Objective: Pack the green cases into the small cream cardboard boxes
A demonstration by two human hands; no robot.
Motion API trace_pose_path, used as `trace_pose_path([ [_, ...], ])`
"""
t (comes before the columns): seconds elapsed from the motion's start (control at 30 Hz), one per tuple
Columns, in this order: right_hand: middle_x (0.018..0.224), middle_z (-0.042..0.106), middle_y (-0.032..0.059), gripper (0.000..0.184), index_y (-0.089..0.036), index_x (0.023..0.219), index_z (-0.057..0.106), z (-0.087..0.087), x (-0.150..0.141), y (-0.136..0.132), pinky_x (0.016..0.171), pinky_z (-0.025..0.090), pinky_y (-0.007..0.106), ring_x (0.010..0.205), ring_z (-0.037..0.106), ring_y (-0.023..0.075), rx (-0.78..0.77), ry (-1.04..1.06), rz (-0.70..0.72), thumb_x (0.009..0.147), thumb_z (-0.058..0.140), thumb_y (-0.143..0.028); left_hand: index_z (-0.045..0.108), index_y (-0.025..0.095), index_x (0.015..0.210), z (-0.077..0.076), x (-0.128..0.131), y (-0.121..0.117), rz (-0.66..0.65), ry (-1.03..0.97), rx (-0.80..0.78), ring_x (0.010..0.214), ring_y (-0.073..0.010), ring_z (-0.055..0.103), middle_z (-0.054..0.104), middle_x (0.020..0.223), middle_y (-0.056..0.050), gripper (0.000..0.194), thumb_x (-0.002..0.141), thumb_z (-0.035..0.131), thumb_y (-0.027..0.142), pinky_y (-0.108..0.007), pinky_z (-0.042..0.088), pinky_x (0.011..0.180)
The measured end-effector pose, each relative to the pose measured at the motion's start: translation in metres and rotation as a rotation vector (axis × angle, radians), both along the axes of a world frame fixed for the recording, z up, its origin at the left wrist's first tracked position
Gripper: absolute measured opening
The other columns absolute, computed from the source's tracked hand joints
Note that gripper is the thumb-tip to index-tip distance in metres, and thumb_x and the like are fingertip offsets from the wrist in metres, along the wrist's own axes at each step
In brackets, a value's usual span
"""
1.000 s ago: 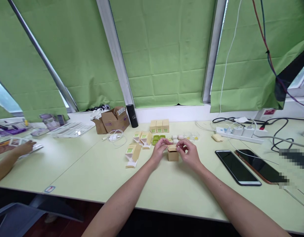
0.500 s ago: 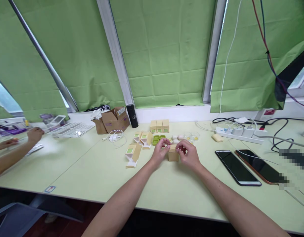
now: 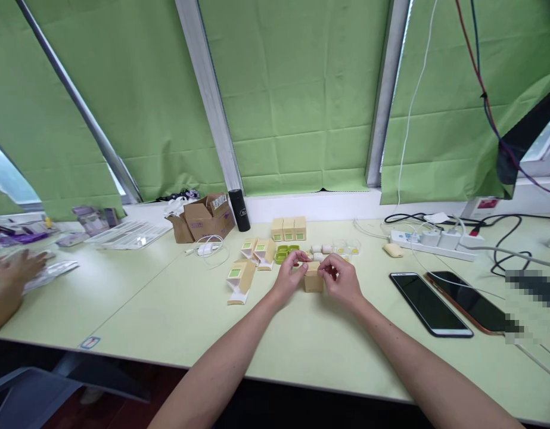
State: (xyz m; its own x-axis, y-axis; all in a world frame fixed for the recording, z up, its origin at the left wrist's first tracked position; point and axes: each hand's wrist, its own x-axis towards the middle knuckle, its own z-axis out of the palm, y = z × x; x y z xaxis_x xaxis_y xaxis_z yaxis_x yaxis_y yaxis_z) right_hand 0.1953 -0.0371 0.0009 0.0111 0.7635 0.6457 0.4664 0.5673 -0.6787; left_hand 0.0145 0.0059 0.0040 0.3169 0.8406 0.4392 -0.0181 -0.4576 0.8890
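Observation:
A small brown cardboard box [image 3: 313, 283] stands upright on the table between my hands, its top flap lying down. My left hand [image 3: 291, 275] closes on the box's left side, fingertips at its upper edge. On the opposite side, my right hand [image 3: 341, 279] pinches the upper right corner with curled fingers. Just behind are a green compartment tray [image 3: 287, 252], pale pink and white cylindrical pieces [image 3: 322, 248] and clear round cups [image 3: 346, 245]. Left of my hands lie several open-ended boxes with green labels [image 3: 240, 279].
Closed boxes [image 3: 289, 229] stand in a row at the back, with a black cylinder [image 3: 239, 210] and a larger carton [image 3: 210, 218] leftward. Two phones [image 3: 431, 304] and a power strip [image 3: 431, 243] with cables are right. A co-worker's hand [image 3: 22, 271] works at far left.
The box's top flap, slightly raised a second ago, has come down flat between my fingers. My hands have barely moved. The co-worker's hands rose, then lowered again.

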Motion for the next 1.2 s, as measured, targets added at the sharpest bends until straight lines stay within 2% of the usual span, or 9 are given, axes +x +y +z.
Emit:
trace_pose_path([
  [0.2, 0.075, 0.059, 0.0022, 0.010, -0.026, 0.075, 0.056, -0.0007, -0.0004, 0.0003, 0.065, 0.043, 0.034, 0.068, 0.053, 0.0204, -0.031, -0.012, -0.017, 0.081, 0.059, -0.020, 0.061, 0.022, 0.103, -0.0003, 0.0008, 0.0005, 0.010, 0.000, 0.010, 0.107, -0.0264, 0.065, 0.070, 0.106, -0.009, 0.023, 0.090, 0.068, 0.039, -0.038, 0.046, 0.098],
  [0.6, 0.076, 0.061, 0.0012, 0.010, -0.025, 0.079, 0.055, -0.0065, -0.0006, 0.0026, 0.064, 0.041, 0.032, 0.068, 0.054, 0.0185, 0.038, -0.068, -0.044, 0.086, 0.057, -0.018, 0.058, 0.022, 0.106, 0.0028, 0.0004, -0.0026, 0.038, 0.034, 0.024, 0.109, -0.0261, 0.066, 0.071, 0.106, -0.008, 0.024, 0.093, 0.066, 0.041, -0.040, 0.046, 0.100],
  [1.0, 0.075, 0.059, 0.0004, 0.013, -0.023, 0.077, 0.053, -0.0062, 0.0000, 0.0008, 0.065, 0.039, 0.030, 0.070, 0.054, 0.0177, 0.073, -0.128, -0.034, 0.078, 0.056, -0.010, 0.059, 0.022, 0.107, 0.0017, -0.0001, -0.0027, 0.050, 0.090, 0.080, 0.113, -0.0261, 0.063, 0.069, 0.111, -0.008, 0.019, 0.092, 0.063, 0.032, -0.041, 0.044, 0.103],
  [1.2, 0.075, 0.059, 0.0004, 0.008, -0.023, 0.078, 0.055, -0.0045, -0.0002, 0.0002, 0.064, 0.039, 0.030, 0.069, 0.052, 0.0173, 0.026, -0.085, -0.004, 0.081, 0.057, -0.015, 0.059, 0.022, 0.108, 0.0021, 0.0003, -0.0036, 0.051, 0.102, 0.074, 0.115, -0.0263, 0.063, 0.069, 0.112, -0.008, 0.019, 0.090, 0.063, 0.027, -0.041, 0.041, 0.104],
])
